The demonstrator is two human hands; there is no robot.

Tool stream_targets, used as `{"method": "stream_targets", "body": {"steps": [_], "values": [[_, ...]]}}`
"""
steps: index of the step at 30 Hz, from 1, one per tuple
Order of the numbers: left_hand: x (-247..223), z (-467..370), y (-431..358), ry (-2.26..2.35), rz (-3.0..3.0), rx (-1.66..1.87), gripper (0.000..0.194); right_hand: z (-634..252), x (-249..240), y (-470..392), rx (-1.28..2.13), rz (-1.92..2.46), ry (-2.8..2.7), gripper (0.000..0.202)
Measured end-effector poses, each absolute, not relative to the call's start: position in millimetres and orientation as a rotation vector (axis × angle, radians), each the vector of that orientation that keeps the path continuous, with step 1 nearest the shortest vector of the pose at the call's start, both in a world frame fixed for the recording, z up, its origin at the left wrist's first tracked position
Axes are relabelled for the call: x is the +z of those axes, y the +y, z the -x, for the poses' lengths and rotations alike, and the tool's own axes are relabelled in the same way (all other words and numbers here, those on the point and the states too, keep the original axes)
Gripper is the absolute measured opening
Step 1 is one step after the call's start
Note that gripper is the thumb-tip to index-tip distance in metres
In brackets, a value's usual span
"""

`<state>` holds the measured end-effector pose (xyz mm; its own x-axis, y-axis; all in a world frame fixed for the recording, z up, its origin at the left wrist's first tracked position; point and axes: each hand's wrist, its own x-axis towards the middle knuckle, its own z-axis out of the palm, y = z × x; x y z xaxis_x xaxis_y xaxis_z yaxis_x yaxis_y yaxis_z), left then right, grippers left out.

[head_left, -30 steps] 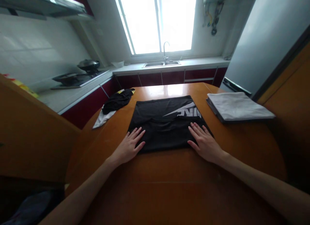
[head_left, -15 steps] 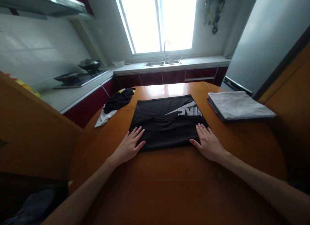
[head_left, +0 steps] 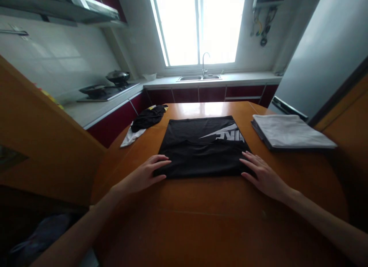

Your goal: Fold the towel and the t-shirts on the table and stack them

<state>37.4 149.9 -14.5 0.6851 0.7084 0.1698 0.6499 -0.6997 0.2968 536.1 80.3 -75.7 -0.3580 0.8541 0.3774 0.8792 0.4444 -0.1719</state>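
Note:
A black T-shirt with a large white printed logo lies folded on the wooden table. Its near part is folded over, with the neckline edge crossing below the print. My left hand is at the shirt's near left corner, fingers stretched out over the edge. At the near right corner, my right hand has its fingers apart, the tips at the fabric's side. Neither hand grips the cloth.
To the right sits a stack of folded clothes, white on top. Crumpled black and white garments lie at the table's left edge. Beyond are a counter with a sink, a stove with pans and a fridge.
My hands have lifted slightly from lying flat on the shirt and shifted outward, toward its side edges. The shirt keeps its folded shape. The camera view has shifted a little.

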Motion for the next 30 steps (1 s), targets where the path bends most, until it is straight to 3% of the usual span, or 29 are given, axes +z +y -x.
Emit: {"method": "stream_targets", "body": {"steps": [7, 14, 25, 30], "values": [[-4, -19, 125, 1.024, -2.888, 0.218, 0.032, -559, -52, 73, -0.313, 1.166, -2.550, 0.027], [-8, -26, 124, 1.145, -2.927, 0.113, 0.049, -551, -39, 73, -0.456, 1.212, -2.675, 0.042], [-29, -25, 135, 1.164, -2.913, 0.407, 0.029, -548, -47, 87, -0.456, 1.309, -2.517, 0.027], [-25, -21, 126, 1.192, -2.833, 0.456, 0.029, -556, -41, 81, -0.290, 1.254, -2.448, 0.026]]}}
